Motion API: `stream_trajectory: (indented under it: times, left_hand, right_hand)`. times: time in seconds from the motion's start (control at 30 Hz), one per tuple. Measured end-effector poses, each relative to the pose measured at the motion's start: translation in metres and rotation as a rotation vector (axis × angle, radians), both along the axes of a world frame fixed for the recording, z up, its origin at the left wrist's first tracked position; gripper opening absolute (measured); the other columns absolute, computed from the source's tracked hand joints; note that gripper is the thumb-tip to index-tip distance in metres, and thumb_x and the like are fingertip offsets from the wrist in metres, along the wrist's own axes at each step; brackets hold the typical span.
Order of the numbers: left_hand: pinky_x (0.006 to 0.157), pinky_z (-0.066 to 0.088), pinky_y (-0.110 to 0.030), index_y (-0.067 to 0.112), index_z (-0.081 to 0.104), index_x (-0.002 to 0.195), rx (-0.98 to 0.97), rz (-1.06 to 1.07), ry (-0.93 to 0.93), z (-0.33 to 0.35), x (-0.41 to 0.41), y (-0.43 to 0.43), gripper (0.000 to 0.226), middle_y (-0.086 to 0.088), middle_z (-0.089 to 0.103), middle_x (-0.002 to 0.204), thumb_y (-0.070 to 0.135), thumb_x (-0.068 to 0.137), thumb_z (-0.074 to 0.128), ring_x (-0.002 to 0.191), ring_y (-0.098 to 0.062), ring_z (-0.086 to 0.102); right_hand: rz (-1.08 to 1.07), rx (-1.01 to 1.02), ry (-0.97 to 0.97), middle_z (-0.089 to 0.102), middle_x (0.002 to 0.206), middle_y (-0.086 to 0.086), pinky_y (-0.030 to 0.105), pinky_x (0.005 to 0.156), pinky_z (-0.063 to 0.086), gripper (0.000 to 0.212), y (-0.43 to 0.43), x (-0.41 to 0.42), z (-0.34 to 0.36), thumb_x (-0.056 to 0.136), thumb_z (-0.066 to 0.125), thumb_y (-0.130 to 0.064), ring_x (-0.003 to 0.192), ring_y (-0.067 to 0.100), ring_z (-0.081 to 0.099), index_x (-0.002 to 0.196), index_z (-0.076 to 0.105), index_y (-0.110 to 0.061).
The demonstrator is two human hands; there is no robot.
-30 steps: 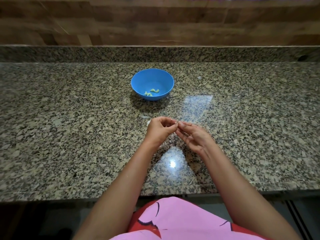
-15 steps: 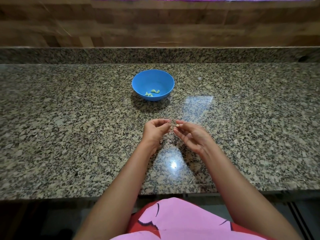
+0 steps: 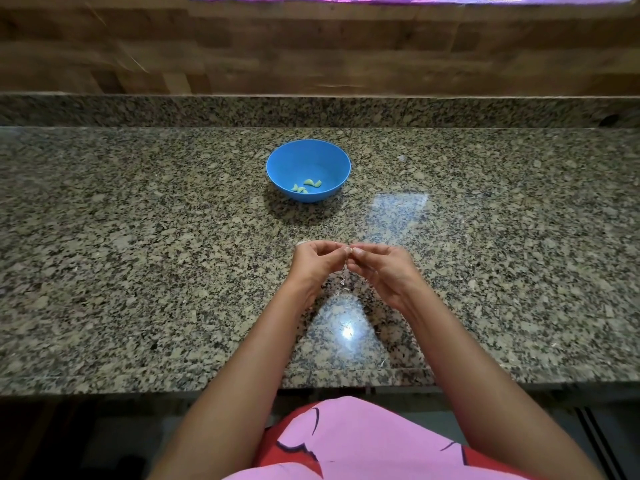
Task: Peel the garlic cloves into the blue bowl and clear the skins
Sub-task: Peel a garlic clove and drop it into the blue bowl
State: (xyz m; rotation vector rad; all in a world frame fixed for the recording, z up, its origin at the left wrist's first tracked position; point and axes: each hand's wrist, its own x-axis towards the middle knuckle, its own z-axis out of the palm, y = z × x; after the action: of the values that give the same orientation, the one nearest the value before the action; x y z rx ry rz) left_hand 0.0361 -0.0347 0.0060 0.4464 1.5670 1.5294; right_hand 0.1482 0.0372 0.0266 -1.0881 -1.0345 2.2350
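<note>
A blue bowl [image 3: 308, 157] stands on the granite counter, with several peeled garlic cloves [image 3: 305, 186] in its bottom. In front of it my left hand [image 3: 316, 261] and my right hand [image 3: 382, 268] meet fingertip to fingertip above the counter. Between them they pinch a small garlic clove [image 3: 350, 251], mostly hidden by the fingers. A thin strip of skin [image 3: 343, 271] hangs below the fingertips. A pale bit of garlic or skin [image 3: 302, 242] shows just behind my left hand.
The speckled granite counter [image 3: 138, 271] ends at a front edge near my body. A low granite upstand and a wooden wall close the back. Small skin flecks [image 3: 401, 157] lie right of the bowl.
My fingertips were slightly apart half a second ago with the clove in my right hand. They have come together again on the clove. The bowl has not moved.
</note>
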Motion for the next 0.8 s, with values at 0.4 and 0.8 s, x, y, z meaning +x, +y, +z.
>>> stream_trajectory:
  times: [0.4,0.8]
  left_hand:
    - [0.06,0.05,-0.017,0.005,0.061,0.077,-0.045,-0.034,0.002,-0.001,0.0,0.001,0.015,-0.004,0.063,0.07,0.005,0.091,0.056,0.063,-0.011,0.057]
    - [0.06,0.045,-0.019,0.009,0.067,0.105,-0.396,-0.17,0.765,-0.006,0.007,0.004,0.017,-0.008,0.068,0.097,0.01,0.092,0.056,0.07,-0.011,0.056]
  right_hand:
    - [0.035,0.046,0.0,0.064,0.073,0.013,0.02,0.056,0.055,0.008,-0.001,0.0,-0.003,0.086,0.056,0.002,0.059,0.016,0.061,0.089,0.061,0.007]
    - [-0.137,-0.068,-0.077,0.063,0.083,0.013,0.023,0.061,0.057,0.009,0.005,0.005,-0.012,0.081,0.061,0.005,0.069,0.018,0.062,0.09,0.06,0.005]
